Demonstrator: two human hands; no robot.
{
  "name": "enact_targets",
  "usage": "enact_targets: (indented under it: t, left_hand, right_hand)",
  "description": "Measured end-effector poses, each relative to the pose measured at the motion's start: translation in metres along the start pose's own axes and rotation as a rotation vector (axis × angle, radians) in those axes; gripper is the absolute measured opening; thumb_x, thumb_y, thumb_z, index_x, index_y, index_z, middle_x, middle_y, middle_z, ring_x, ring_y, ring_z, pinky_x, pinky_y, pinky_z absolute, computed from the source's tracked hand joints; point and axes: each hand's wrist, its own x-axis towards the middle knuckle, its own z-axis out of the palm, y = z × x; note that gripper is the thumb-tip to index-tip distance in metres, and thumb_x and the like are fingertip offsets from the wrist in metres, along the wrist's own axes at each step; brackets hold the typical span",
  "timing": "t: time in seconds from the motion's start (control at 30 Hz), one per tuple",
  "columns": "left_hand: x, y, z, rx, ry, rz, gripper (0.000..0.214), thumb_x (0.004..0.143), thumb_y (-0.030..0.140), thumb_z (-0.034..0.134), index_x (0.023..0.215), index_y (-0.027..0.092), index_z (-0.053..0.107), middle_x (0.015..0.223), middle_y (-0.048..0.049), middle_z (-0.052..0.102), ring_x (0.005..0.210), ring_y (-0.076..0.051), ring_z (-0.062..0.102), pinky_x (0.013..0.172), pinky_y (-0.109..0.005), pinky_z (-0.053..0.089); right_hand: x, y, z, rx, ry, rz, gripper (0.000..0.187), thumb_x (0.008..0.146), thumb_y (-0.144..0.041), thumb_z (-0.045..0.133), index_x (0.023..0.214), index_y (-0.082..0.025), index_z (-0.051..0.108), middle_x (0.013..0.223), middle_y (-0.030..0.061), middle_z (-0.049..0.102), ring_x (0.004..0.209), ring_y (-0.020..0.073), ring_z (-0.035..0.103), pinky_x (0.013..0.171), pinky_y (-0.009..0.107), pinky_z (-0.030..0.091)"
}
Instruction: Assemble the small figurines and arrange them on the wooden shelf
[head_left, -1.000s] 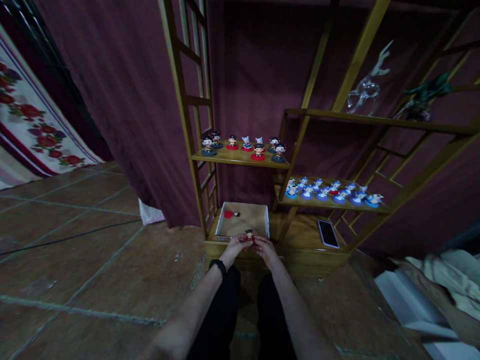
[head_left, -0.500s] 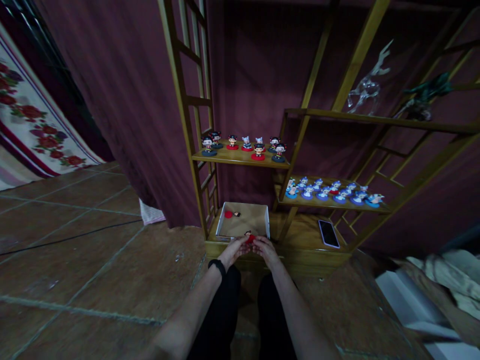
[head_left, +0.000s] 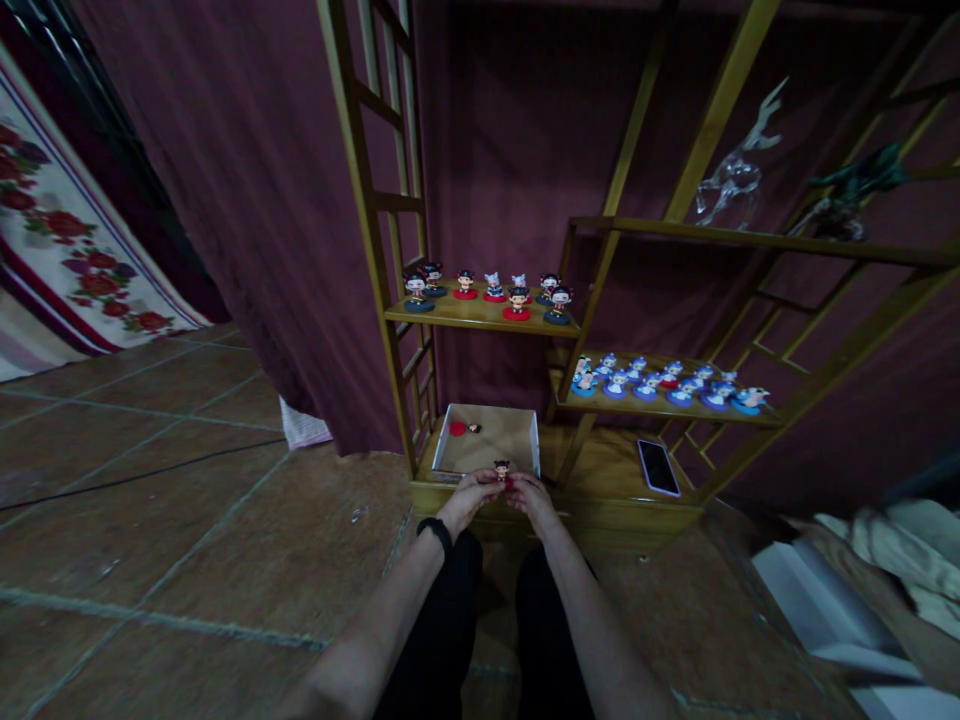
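Note:
A small dark-haired figurine with a red base stands upright between my two hands, just over the front edge of the open cardboard box. My left hand pinches it from the left, and my right hand grips it from the right. Fingers cover part of its red base. Inside the box, at the left, another figurine with a red base lies on its side. A black band circles my left wrist.
Several figurines stand on the upper shelf. More blue and purple ones line the right shelf. A phone lies at the lower right. Glass deer stands higher up. White boxes are on the floor at right.
The held figurine has turned upright between my fingers, so its head and body now show more fully. My hands have stayed in nearly the same place.

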Motion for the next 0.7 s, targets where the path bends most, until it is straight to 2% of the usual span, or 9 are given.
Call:
enact_targets:
  t: [0.23, 0.43, 0.53, 0.7]
  left_hand:
    - [0.0016, -0.0027, 0.0025, 0.045, 0.028, 0.063, 0.038, 0.045, 0.014, 0.080, 0.079, 0.014, 0.061, 0.067, 0.0001, 0.063, 0.055, -0.009, 0.053, 0.056, -0.022, 0.038]
    - [0.0019, -0.0021, -0.0013, 0.035, 0.086, 0.010, 0.037, 0.055, 0.013, 0.073, 0.090, 0.017, 0.062, 0.077, -0.0029, 0.065, 0.067, -0.012, 0.059, 0.060, -0.022, 0.042]
    - [0.0025, -0.0023, -0.0036, 0.044, 0.120, -0.007, 0.039, 0.058, 0.011, 0.069, 0.095, 0.017, 0.062, 0.079, -0.0036, 0.066, 0.065, -0.012, 0.059, 0.059, -0.022, 0.042]
    - [0.0059, -0.0034, -0.0071, 0.064, 0.076, -0.043, 0.029, 0.062, 0.012, 0.065, 0.091, 0.014, 0.064, 0.075, -0.0047, 0.066, 0.060, -0.011, 0.056, 0.058, -0.022, 0.042]
  right_hand:
    - [-0.0002, 0.0032, 0.0002, 0.081, -0.054, -0.036, 0.024, 0.053, -0.025, 0.072, 0.074, -0.019, 0.062, 0.067, 0.0003, 0.067, 0.060, 0.0141, 0.062, 0.063, 0.028, 0.049]
    - [0.0012, 0.0047, -0.0019, 0.079, -0.043, -0.069, 0.026, 0.051, -0.020, 0.071, 0.076, -0.019, 0.063, 0.073, 0.0008, 0.067, 0.066, 0.0152, 0.062, 0.065, 0.029, 0.049]
    - [0.0015, 0.0048, -0.0018, 0.040, -0.035, -0.064, 0.027, 0.050, -0.017, 0.069, 0.077, -0.019, 0.063, 0.077, 0.0008, 0.067, 0.068, 0.0145, 0.062, 0.064, 0.027, 0.048]
    - [0.0019, 0.0060, -0.0019, 0.030, -0.057, -0.052, 0.027, 0.053, -0.019, 0.068, 0.080, -0.018, 0.064, 0.077, 0.0017, 0.067, 0.068, 0.0145, 0.062, 0.064, 0.027, 0.048]
